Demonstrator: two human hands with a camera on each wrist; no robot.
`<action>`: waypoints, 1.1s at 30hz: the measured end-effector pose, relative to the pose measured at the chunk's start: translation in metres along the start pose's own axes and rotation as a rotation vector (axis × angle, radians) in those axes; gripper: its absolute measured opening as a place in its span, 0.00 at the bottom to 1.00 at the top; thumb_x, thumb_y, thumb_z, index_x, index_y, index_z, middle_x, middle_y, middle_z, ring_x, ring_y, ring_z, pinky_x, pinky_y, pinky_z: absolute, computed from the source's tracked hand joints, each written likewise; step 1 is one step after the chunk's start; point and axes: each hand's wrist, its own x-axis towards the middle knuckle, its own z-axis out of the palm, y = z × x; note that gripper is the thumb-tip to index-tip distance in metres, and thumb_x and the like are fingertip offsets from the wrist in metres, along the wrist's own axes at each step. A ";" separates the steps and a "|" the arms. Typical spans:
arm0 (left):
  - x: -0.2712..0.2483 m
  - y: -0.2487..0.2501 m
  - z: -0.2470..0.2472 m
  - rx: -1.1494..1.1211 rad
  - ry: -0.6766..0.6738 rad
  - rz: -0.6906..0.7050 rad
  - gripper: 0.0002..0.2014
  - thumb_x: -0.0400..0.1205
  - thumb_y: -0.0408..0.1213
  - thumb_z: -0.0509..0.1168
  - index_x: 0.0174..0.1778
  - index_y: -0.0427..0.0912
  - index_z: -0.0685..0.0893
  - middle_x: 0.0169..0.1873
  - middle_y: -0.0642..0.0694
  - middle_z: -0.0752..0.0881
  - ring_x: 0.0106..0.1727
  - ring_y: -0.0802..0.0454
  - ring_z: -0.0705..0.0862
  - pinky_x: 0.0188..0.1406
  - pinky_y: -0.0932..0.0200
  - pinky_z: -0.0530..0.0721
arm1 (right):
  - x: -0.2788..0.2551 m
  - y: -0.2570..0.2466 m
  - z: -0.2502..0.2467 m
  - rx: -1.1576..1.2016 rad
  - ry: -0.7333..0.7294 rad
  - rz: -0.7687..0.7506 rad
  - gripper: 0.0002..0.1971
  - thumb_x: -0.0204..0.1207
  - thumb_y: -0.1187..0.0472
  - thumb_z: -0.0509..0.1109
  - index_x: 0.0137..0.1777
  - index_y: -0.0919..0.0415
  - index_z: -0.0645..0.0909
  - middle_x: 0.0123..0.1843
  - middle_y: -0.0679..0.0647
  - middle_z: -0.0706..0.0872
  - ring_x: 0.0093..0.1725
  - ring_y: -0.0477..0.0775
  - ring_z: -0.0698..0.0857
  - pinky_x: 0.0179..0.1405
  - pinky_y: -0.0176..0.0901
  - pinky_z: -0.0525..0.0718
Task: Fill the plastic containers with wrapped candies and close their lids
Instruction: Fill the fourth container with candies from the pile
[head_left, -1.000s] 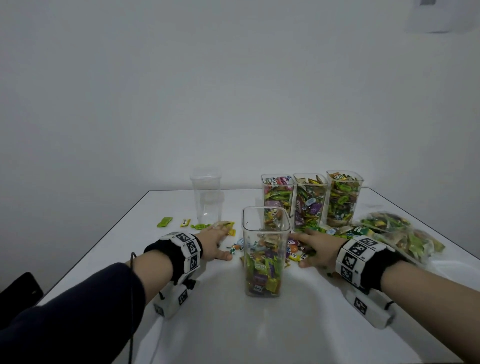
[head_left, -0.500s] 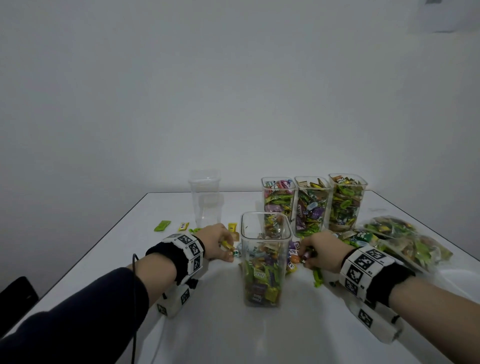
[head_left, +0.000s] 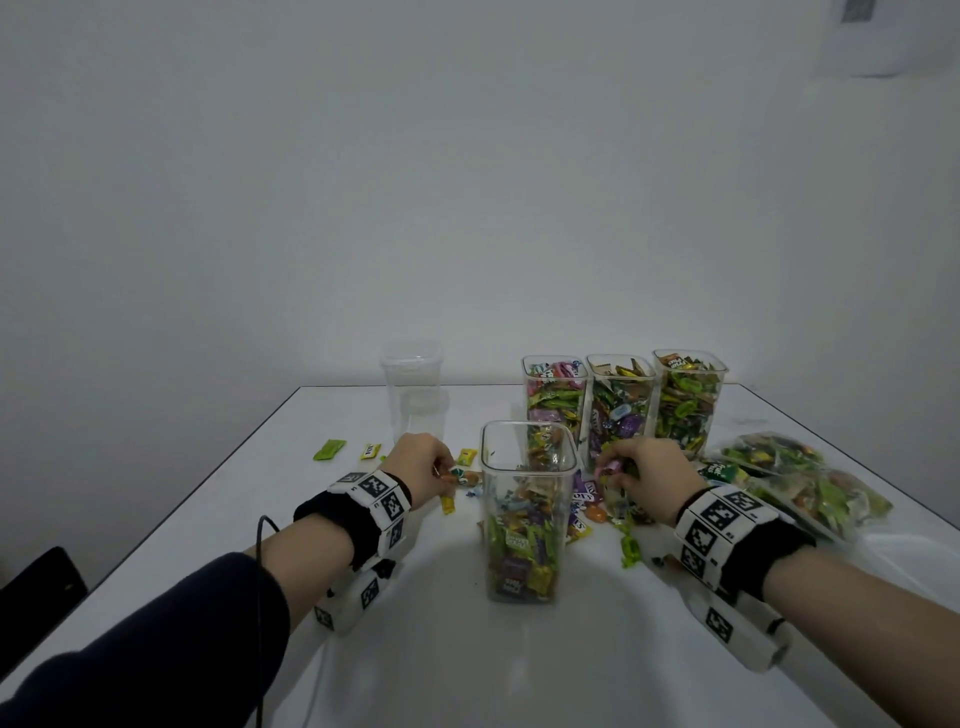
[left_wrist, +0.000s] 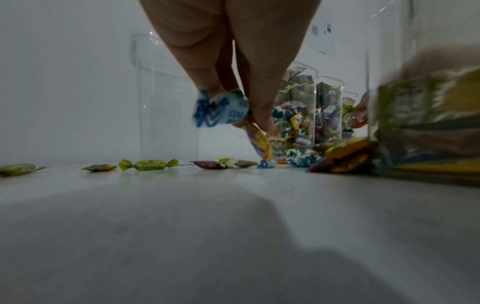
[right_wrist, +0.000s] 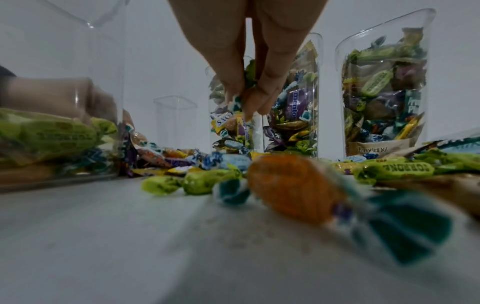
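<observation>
A tall clear container (head_left: 527, 514), about half full of wrapped candies, stands open in front of me. My left hand (head_left: 423, 467) is just left of it, fingers curled round a few candies; the left wrist view shows a blue-white candy (left_wrist: 221, 111) and a yellow one (left_wrist: 258, 142) pinched in the fingertips. My right hand (head_left: 641, 480) is just right of the container, gripping a bunch of candies with a pink wrapper (head_left: 610, 467) sticking out. In the right wrist view the fingers (right_wrist: 249, 98) close on green wrappers. Loose candies (head_left: 584, 512) lie behind the container.
Three full open containers (head_left: 621, 410) stand in a row at the back right. An empty clear container (head_left: 413, 395) stands back left. Candy bags (head_left: 800, 478) lie at the right. A few stray candies (head_left: 330, 449) lie at the left, and one green candy (head_left: 631, 551) nearer me.
Both hands went from lying flat on the loose candies to curling round them. They now hold candies slightly above the table beside the container.
</observation>
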 end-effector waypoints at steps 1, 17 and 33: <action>-0.003 0.000 0.000 -0.032 0.025 -0.008 0.15 0.72 0.37 0.77 0.53 0.35 0.88 0.48 0.42 0.88 0.46 0.52 0.82 0.41 0.69 0.72 | -0.001 0.000 -0.001 0.007 0.023 -0.003 0.13 0.75 0.70 0.68 0.55 0.56 0.86 0.55 0.55 0.88 0.54 0.53 0.84 0.57 0.37 0.76; -0.051 0.001 -0.020 -0.470 0.352 -0.091 0.11 0.63 0.31 0.82 0.40 0.39 0.93 0.37 0.51 0.87 0.40 0.59 0.81 0.36 0.83 0.71 | -0.026 -0.015 -0.029 0.182 0.295 -0.107 0.13 0.73 0.70 0.73 0.55 0.57 0.88 0.54 0.56 0.88 0.54 0.54 0.84 0.55 0.35 0.74; -0.047 0.035 -0.067 -0.913 0.623 -0.030 0.11 0.64 0.30 0.82 0.33 0.48 0.88 0.34 0.54 0.89 0.38 0.65 0.86 0.39 0.76 0.79 | -0.048 -0.048 -0.058 0.470 0.443 -0.083 0.13 0.72 0.67 0.75 0.52 0.50 0.88 0.45 0.45 0.86 0.41 0.31 0.80 0.37 0.12 0.71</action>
